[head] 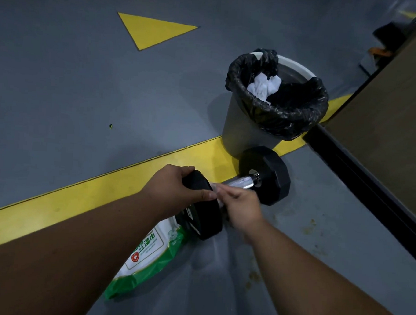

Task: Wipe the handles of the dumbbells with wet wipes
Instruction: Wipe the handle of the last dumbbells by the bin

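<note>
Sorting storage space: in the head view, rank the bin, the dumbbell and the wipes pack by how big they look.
1. Bin, largest.
2. Dumbbell.
3. Wipes pack, partly hidden by the left arm and nearer the camera, so its place against the dumbbell is unsure.

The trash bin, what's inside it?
Inside the trash bin, lined with a black bag, lies crumpled white material, probably used wipes. Anything beneath it is hidden.

Grey floor (pixel 60 87) — yellow stripe (pixel 53 208), brown panel (pixel 387 107)

Head view, close above the floor (pixel 60 87)

We look steeply down and forward from head height; both forearms reach in from the bottom edge.
</note>
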The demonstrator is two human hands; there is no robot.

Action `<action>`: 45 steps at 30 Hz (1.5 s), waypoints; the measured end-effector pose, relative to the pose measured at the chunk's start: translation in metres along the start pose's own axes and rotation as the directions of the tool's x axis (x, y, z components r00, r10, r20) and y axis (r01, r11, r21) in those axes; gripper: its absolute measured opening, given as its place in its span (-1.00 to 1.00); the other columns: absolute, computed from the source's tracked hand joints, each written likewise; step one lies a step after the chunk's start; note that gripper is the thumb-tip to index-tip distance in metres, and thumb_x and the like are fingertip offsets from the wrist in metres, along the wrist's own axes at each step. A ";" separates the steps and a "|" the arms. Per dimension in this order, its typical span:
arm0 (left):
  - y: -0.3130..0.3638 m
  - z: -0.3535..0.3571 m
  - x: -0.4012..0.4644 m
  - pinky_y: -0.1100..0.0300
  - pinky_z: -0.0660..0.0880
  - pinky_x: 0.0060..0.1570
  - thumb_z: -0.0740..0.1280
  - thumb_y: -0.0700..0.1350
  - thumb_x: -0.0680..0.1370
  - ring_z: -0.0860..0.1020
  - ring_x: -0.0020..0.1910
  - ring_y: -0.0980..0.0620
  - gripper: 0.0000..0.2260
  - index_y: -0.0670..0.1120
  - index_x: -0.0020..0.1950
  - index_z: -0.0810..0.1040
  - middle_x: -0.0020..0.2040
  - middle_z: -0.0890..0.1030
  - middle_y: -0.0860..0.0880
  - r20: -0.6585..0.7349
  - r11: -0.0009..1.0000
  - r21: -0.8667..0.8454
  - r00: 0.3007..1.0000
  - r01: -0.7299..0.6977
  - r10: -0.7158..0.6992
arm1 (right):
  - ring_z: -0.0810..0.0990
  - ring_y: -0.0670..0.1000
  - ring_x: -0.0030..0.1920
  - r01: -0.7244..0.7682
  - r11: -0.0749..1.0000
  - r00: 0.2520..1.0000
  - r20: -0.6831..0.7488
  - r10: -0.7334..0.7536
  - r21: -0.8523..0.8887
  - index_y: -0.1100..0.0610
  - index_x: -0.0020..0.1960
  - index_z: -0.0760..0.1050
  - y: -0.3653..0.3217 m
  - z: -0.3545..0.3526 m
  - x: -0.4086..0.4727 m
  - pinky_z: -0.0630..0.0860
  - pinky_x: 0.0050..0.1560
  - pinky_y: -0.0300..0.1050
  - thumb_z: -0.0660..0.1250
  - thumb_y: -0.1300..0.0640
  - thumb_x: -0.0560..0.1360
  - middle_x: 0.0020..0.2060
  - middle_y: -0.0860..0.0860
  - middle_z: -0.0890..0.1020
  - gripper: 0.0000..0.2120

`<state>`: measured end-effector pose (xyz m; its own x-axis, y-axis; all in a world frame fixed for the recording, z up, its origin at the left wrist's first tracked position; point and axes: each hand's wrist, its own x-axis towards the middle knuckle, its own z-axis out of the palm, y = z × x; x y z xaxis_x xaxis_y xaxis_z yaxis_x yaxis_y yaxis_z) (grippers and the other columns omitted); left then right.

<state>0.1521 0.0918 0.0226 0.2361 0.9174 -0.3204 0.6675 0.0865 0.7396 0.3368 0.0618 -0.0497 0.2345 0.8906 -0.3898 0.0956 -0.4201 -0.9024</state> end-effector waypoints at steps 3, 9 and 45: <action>-0.003 0.000 0.001 0.28 0.34 0.11 0.59 0.24 0.31 0.48 0.36 0.05 -0.09 -0.05 0.56 0.35 0.43 0.50 0.01 0.003 1.000 -0.023 1.000 0.007 -0.007 | 0.46 -0.12 -0.45 -0.060 0.998 0.955 -0.291 0.052 -0.020 -0.01 0.13 0.69 -0.010 -0.021 0.024 0.38 -0.40 -0.25 0.39 0.04 0.59 -0.35 -0.06 0.63 -0.83; -0.003 0.001 0.003 0.28 0.36 0.06 0.59 0.24 0.30 0.47 0.14 0.19 -0.13 -0.07 0.52 0.41 0.36 0.56 0.02 0.011 0.999 -0.051 1.000 0.008 -0.007 | 0.71 -0.12 -0.13 -0.077 0.983 0.996 -0.027 0.082 0.164 -0.04 0.04 0.70 -0.003 0.019 -0.013 0.66 -0.17 -0.23 0.40 0.13 0.58 -0.16 0.02 0.74 -0.87; -0.009 0.005 0.003 0.37 0.37 0.00 0.61 0.19 0.30 0.45 0.04 0.31 -0.16 -0.04 0.50 0.44 0.20 0.59 0.11 -0.005 0.989 -0.150 1.000 0.011 -0.011 | 0.68 -0.13 -0.19 0.052 0.999 0.999 0.003 -0.052 0.014 -0.03 0.08 0.70 0.005 0.020 -0.001 0.58 -0.12 -0.21 0.39 0.12 0.58 -0.23 -0.12 0.72 -0.85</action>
<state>0.1501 0.0917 0.0116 0.2249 0.9183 -0.3259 0.5567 0.1533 0.8164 0.3175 0.0623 -0.0580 0.2258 0.9119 -0.3428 0.0944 -0.3706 -0.9240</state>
